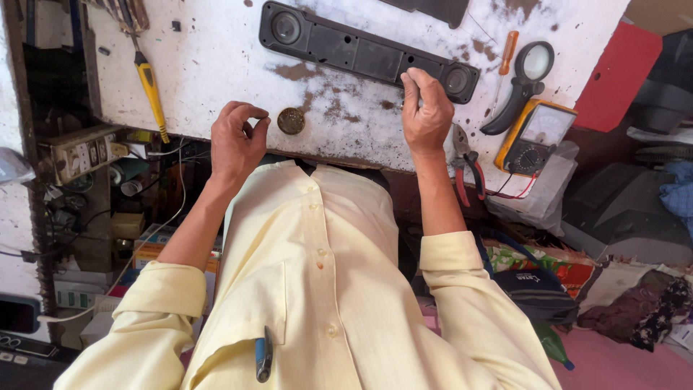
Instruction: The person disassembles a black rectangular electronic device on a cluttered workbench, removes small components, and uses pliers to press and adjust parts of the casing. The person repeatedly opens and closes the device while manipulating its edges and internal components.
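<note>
black speaker bar (361, 50) touched by right hand (426, 115), fingertips pinched; left hand (237, 141) loosely curled, holding nothing visible.

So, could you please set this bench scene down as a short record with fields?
surface: worn white workbench
left hand: left hand, fingertips pinched, contents too small to tell, beside a round brown disc
right hand: right hand, fingers on the edge of the long black speaker panel
right of panel: magnifying glass, yellow multimeter, red-handled pliers
left side: yellow-handled screwdriver
</note>
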